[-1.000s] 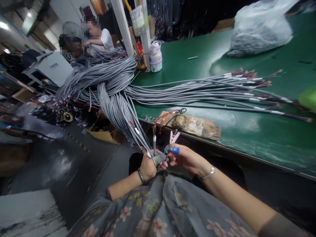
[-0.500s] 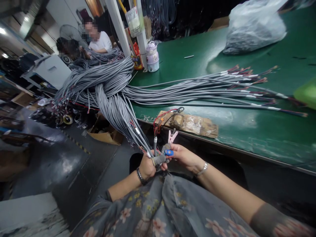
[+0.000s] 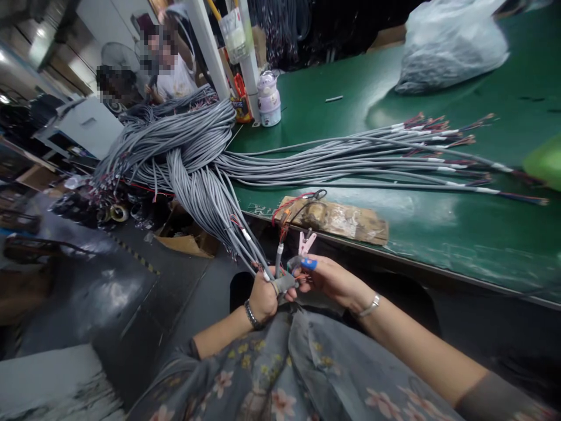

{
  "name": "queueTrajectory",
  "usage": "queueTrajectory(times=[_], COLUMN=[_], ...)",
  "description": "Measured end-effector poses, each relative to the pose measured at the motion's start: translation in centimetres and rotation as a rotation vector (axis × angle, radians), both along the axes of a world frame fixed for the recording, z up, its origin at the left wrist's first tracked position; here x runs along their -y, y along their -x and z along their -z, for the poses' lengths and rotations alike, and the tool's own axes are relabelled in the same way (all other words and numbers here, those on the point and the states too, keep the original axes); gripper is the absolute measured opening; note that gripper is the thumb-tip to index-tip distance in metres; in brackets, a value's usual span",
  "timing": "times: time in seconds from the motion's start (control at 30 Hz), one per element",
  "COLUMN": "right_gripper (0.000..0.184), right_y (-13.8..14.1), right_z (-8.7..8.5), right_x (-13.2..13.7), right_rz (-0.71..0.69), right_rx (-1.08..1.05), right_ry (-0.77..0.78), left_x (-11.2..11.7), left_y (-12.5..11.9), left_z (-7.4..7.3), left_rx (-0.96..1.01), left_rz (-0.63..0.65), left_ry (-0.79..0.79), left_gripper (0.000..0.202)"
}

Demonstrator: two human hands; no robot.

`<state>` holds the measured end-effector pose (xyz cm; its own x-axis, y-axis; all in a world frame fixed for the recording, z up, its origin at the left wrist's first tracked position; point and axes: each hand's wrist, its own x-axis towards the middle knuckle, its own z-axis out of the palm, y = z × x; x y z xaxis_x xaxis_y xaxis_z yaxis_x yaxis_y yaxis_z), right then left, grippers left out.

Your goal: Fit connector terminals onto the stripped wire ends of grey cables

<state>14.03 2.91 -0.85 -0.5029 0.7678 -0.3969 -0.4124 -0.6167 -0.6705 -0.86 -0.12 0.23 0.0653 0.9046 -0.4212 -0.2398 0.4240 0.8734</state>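
My left hand (image 3: pixel 263 297) is closed around the end of a grey cable (image 3: pixel 263 270) that comes down from the large bundle, and a grey wrap covers its thumb. Thin coloured wires stick out of the cable between my hands. My right hand (image 3: pixel 328 279), with blue tape on the thumb, pinches at these wires just to the right; the fingertips partly hide them. A pink clothes peg (image 3: pixel 305 242) stands just above my right fingers. Another grey cable end (image 3: pixel 279 257) hangs by its wires from an orange clip (image 3: pixel 284 217) above my left hand.
A wooden board (image 3: pixel 363 225) lies along the green bench's (image 3: pixel 394 204) front edge. Grey cables (image 3: pixel 315 164) with stripped ends stretch across the bench from a big heap (image 3: pixel 188 128). Behind are a lilac bottle (image 3: pixel 269 99) and a plastic bag (image 3: pixel 451 49). People sit at the far left.
My right hand has shifted slightly right and turned, its fingers now lower at the wires. The hanging cable end has swung slightly right. My left hand keeps its hold.
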Motion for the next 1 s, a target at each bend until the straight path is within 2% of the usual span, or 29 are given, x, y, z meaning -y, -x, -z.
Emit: queueTrajectory(times=[0.2, 0.3, 0.47, 0.53, 0.7, 0.9, 1.0], right_gripper=[0.035, 0.037, 0.034, 0.03, 0.023, 0.025, 0.03], right_y=[0.4, 0.8, 1.2, 1.2, 1.3, 0.2, -0.5], right_z=[-0.9, -0.8, -0.6, -0.6, -0.6, 0.3, 0.4], right_x=[0.7, 0.9, 1.2, 1.2, 0.9, -0.1, -0.9], right_rz=[0.032, 0.072, 0.146, 0.153, 0.171, 0.32, 0.268], right_rx=[0.119, 0.181, 0.149, 0.108, 0.093, 0.039, -0.048], right_ry=[-0.156, -0.185, -0.133, -0.102, -0.046, 0.044, 0.058], left_x=[0.2, 0.3, 0.2, 0.1, 0.0, -0.1, -0.3], left_y=[-0.1, -0.1, -0.5, -0.6, -0.5, -0.5, -0.7], left_z=[0.2, 0.3, 0.1, 0.0, -0.2, -1.0, -1.6], left_rx=[-0.018, -0.045, -0.041, -0.046, -0.054, 0.002, 0.057], left_rz=[0.029, -0.029, -0.139, -0.126, -0.002, -0.101, -0.083], left_ry=[-0.038, -0.032, -0.052, -0.041, -0.014, -0.001, -0.01], left_gripper=[0.034, 0.037, 0.039, 0.039, 0.035, 0.036, 0.038])
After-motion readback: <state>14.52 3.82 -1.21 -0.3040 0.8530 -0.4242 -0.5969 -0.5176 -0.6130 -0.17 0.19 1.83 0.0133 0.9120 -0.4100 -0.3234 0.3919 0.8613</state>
